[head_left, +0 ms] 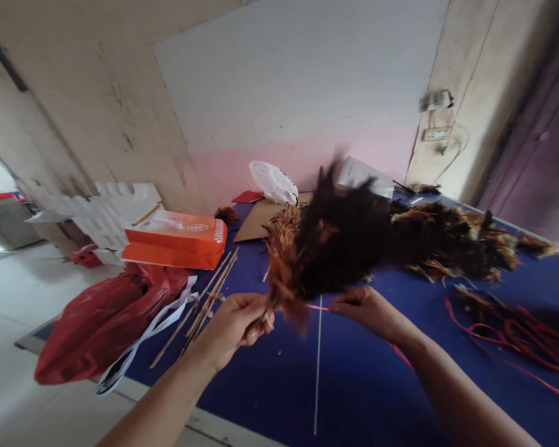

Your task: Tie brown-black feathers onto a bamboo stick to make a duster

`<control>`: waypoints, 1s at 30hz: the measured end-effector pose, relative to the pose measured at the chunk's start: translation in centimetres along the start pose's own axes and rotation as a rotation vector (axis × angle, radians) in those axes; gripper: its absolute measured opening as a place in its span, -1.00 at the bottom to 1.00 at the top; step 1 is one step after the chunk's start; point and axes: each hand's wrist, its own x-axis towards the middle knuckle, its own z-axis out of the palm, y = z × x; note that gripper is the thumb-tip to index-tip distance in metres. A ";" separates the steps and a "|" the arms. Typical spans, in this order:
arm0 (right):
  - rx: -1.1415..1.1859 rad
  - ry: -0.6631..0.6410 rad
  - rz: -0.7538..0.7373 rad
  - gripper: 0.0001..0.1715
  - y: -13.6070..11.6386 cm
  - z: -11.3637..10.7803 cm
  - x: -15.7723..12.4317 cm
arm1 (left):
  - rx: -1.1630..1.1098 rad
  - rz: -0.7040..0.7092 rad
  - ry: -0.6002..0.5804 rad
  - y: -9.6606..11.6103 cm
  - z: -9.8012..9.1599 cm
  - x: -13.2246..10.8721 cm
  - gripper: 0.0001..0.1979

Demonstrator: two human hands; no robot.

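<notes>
My left hand (pixel 235 326) is closed around the base of a feather duster head (pixel 328 248), a thick bunch of black and orange-brown feathers that rises up and to the right, blurred by motion. My right hand (pixel 361 307) is pinched on a thin red string (pixel 317 307) that runs from the duster's base to my fingers. Both hands hover above a blue table (pixel 354 385) with a white line down it.
More loose feathers (pixel 456 239) lie on the table's right. Red cord (pixel 526 335) is piled at the far right. Several thin bamboo sticks (pixel 209 298), a red plastic bag (pixel 107 316), an orange bag (pixel 177 239), cardboard (pixel 258 220) and white bags (pixel 272 181) lie on the left and back.
</notes>
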 end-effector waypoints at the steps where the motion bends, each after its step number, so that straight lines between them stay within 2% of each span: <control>1: 0.004 -0.049 0.005 -0.71 -0.1 0.1 -0.1 | -0.109 -0.022 0.051 -0.3 0.0 0.6 -0.70; 3: 0.020 -0.122 0.024 -0.74 -0.6 -0.1 -0.4 | -0.273 -0.049 0.098 -1.2 -0.1 1.6 -0.78; 8: 0.052 -0.186 0.049 -0.76 -2.6 -1.2 -1.4 | -0.515 -0.108 0.113 -3.2 0.3 3.5 -0.86; 14: 0.110 -0.243 0.091 -0.77 -2.9 -1.7 -1.8 | -0.774 -0.234 0.054 -3.5 1.6 5.6 -0.83; 18: 0.099 -0.215 0.112 -0.79 -2.1 -2.6 -1.6 | -0.862 -0.287 0.026 -3.4 2.4 7.0 -0.77; 22: 0.029 -0.195 0.156 -0.78 -0.6 -3.2 -1.0 | -0.907 -0.337 0.014 -4.2 2.4 8.3 -0.78; 27: -0.113 -0.341 0.223 -0.78 2.1 -2.5 -0.2 | -0.972 -0.464 0.065 -5.5 1.7 9.2 -0.81; 30: -0.165 -0.391 0.246 -0.78 3.3 -2.1 0.3 | -0.989 -0.485 0.105 -5.8 1.3 9.3 -0.81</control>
